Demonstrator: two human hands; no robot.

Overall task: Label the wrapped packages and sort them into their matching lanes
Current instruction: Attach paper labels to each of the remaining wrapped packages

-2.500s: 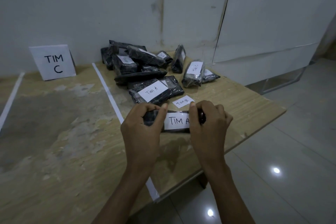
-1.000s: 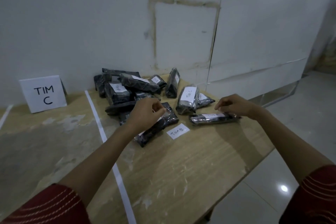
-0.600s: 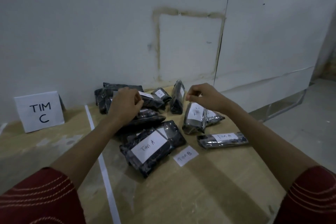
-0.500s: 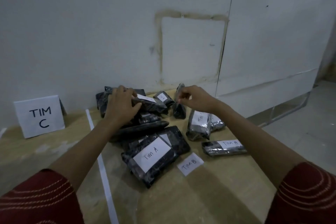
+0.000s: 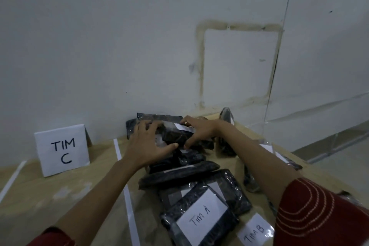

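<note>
Top package [image 5: 175, 136]: black, wrapped in glossy clear film, with a white paper label [image 5: 184, 127] on its upper face; I can't read the writing. It sits at the top of the pile of wrapped packages [image 5: 179, 173] at the back of the worktop [image 5: 60, 195], close to the wall [image 5: 119, 46]. The nearest package [image 5: 201, 219] in the pile has a big label reading TIM A and overlaps another wrapped one [image 5: 231, 189]. A loose TIM B label [image 5: 255, 231] lies flat just right of it. One slim package [image 5: 226, 132] stands on edge behind my right forearm.

The worktop is pale wood grain with scuffed patches. A white tape line [image 5: 127, 195] runs front to back just left of the pile, and a second tape line [image 5: 12, 179] is at far left. A folded white card sign [image 5: 61, 150] reading TIM C stands between the two lines, near the wall. The wall is white and marked with a brownish rectangular outline [image 5: 239, 62]. Grey floor [image 5: 349, 158] shows at right. Both of my sleeves are red.

My left hand [image 5: 147, 146] is on the left end of the top package, fingers [image 5: 148, 128] spread wide and curved over it, thumb at its near edge. My right hand [image 5: 201, 130] grips the right end, fingers [image 5: 186, 121] over the label side, thumb [image 5: 189, 143] at the near edge. Both hands are holding that one package.
</note>
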